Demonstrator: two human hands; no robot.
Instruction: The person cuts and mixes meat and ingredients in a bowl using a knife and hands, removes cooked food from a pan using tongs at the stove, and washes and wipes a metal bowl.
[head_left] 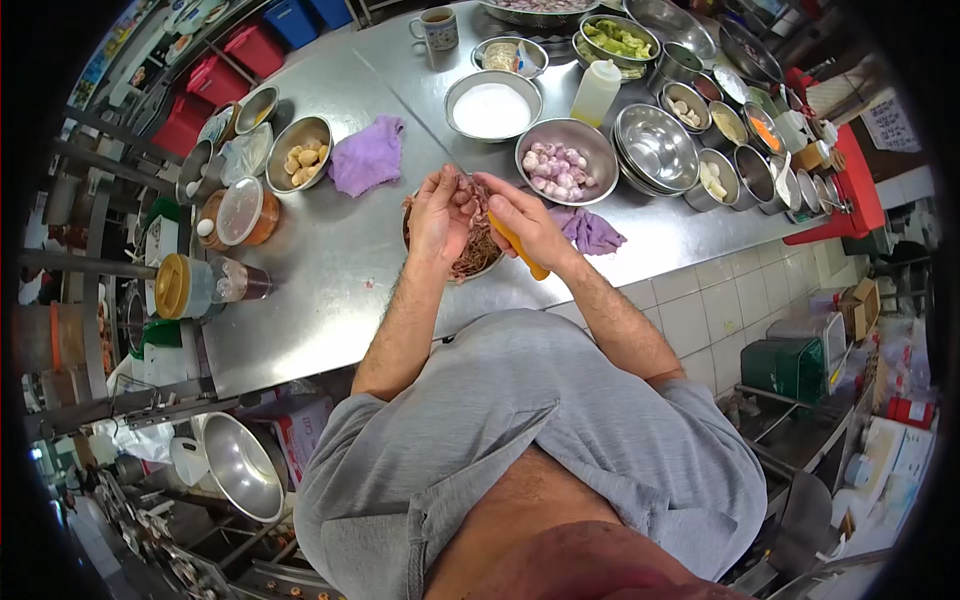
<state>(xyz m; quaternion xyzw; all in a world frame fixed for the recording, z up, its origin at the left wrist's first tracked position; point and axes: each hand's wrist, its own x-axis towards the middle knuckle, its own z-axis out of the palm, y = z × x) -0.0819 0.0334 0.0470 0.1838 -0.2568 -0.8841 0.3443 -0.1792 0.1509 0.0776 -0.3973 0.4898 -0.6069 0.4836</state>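
Observation:
My right hand [522, 222] is wrapped round the yellow handle of a knife [519, 247], whose blade end lies mostly hidden between my hands. The fingers of my left hand [444, 215] are closed at its tip, on something small that I cannot make out. Directly under both hands sits a bowl filled with reddish-brown skins and peelings [477, 258]. Just beyond my right hand stands a steel bowl [603, 142] of pale purple shallots [560, 172]. A bowl of white contents [491, 108] is beyond my fingertips.
Purple cloths lie left [367, 157] and right [594, 231] on the steel table [310, 345]. A bowl of yellowish pieces [305, 160] and lidded tubs line the left side. Stacked steel bowls [655, 148], a squeeze bottle [597, 94] and several small containers crowd the right. A mug [439, 31] stands at the back.

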